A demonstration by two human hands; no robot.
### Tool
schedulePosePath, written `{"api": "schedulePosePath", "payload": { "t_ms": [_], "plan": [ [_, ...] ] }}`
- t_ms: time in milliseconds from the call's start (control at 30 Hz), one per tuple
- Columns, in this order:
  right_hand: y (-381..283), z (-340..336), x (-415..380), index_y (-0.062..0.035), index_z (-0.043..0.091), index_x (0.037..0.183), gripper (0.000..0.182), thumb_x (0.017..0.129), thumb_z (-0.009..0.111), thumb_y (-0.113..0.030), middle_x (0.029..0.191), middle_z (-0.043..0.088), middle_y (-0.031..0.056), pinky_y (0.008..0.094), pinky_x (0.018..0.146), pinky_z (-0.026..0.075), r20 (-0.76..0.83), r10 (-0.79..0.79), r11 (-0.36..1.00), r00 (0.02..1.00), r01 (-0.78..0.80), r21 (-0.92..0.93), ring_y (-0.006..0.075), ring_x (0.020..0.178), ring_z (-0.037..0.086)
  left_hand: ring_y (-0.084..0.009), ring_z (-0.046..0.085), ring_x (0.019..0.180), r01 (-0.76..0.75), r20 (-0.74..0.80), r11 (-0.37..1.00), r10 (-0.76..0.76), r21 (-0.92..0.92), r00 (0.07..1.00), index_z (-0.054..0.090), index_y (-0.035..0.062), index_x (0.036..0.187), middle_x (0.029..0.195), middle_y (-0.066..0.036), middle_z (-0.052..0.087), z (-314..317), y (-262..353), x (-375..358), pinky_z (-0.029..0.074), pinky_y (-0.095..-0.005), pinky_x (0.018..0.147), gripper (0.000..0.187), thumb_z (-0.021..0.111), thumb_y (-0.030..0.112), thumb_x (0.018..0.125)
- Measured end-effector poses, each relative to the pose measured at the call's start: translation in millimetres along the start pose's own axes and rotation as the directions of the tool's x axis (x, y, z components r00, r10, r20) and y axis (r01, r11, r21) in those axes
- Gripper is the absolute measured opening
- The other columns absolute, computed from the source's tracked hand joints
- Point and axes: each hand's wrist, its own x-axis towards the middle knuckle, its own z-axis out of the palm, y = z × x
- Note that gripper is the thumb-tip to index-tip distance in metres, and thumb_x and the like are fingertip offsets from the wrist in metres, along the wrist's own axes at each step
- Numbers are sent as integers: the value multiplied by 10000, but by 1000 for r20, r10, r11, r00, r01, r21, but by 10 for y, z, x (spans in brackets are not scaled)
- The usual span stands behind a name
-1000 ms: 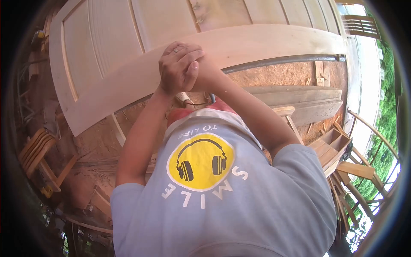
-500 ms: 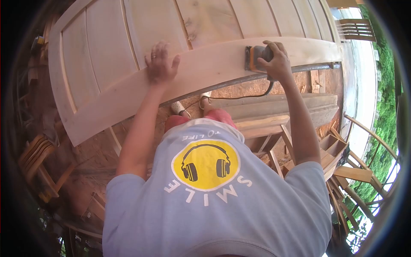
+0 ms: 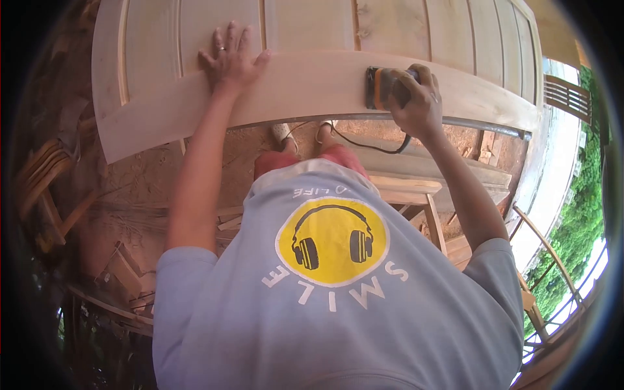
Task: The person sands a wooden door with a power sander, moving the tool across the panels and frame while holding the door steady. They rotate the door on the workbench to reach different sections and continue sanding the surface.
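A large pale wooden panelled door (image 3: 312, 81) lies flat in front of me, its long edge rail nearest my body. My right hand (image 3: 419, 104) is wrapped round a black and orange power sander (image 3: 383, 89), whose flat base rests on that rail. From the sander a dark cord (image 3: 383, 150) loops down below the door's edge. Toward the left end, my left hand (image 3: 235, 62) lies flat with fingers spread, across the rail and the edge of the inner panels. It holds nothing, and a ring shows on one finger.
Below the door's near edge runs a dark metal bar (image 3: 455, 121). Wooden boards (image 3: 409, 185) lie under it on the dusty ground, close to my feet. Curved wooden pieces (image 3: 45, 169) are stacked at left. A slatted wooden piece (image 3: 567, 97) stands beyond the right end.
My view has turned, so the door's near edge looks more level. My left hand sits further left with fingers more spread. The right hand still grips the sander on the rail.
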Motion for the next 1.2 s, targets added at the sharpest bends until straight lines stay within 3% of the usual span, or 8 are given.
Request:
{"api": "schedulePosePath", "payload": {
  "t_ms": [167,300,367,467,567,767,1000,1200],
  "plan": [
    [-860,318,166,-224,726,1159,427,736,742,-168,1222,589,150,500,793,576,1,-217,974,976,217,70,381,1054,594,-290,201,1564,-150,-28,985,148,-86,989,377,274,1578,1698,-21,233,65,-552,-105,134,-669,1216,800,454,736,929],
    [-1540,593,252,-203,722,1131,395,744,700,-128,1167,595,133,490,746,581,-17,-297,942,955,296,159,385,1013,592,-295,313,1514,43,-175,996,-56,-79,983,449,257,1533,1636,-71,357,155,-1334,-391,202,-632,1202,705,519,647,950],
    [-1882,719,276,-190,725,1120,394,733,698,-122,1150,592,126,484,748,580,5,-315,930,949,308,202,383,1012,586,-314,389,1468,212,-274,971,-233,-107,933,519,233,1483,1575,-113,445,216,-1654,-487,267,-607,1179,638,570,583,953],
    [-2422,869,324,-163,737,1087,388,703,706,-120,1128,586,114,474,755,579,55,-339,912,939,314,263,370,1022,576,-340,516,1335,288,-404,929,-362,-233,840,638,154,1337,1415,-154,579,170,-1726,-447,386,-533,1105,523,637,486,933],
    [-2860,1105,339,-173,735,1113,440,676,722,-124,1153,574,122,455,784,577,39,-449,852,893,415,319,373,1055,565,-362,568,1211,272,-436,931,-356,-245,827,697,97,1157,1271,-165,624,228,-1753,-446,446,-507,1036,400,677,397,894],
    [-3183,1229,281,-191,713,1157,485,677,734,-127,1242,518,137,450,839,571,156,-496,834,854,419,360,379,1112,543,-369,594,1137,256,-431,943,-326,-214,841,714,46,1049,1170,-166,658,302,-1858,-479,471,-494,990,346,687,354,894],
    [-2161,676,26,-201,691,1197,489,713,744,-161,1267,521,144,467,856,571,119,-80,981,990,57,188,396,1142,531,-358,613,1105,270,-407,928,-357,-257,841,725,33,1008,1152,-153,674,398,-1937,-489,493,-473,968,296,722,303,887],
    [-1128,227,-215,-188,688,1206,491,722,759,-232,1271,532,156,484,915,554,78,392,915,917,-397,73,394,1159,539,-333,620,1089,289,-357,925,-364,-247,860,726,35,1062,1078,-129,706,401,-2009,-491,504,-453,952,279,706,275,921]
  ]
}}
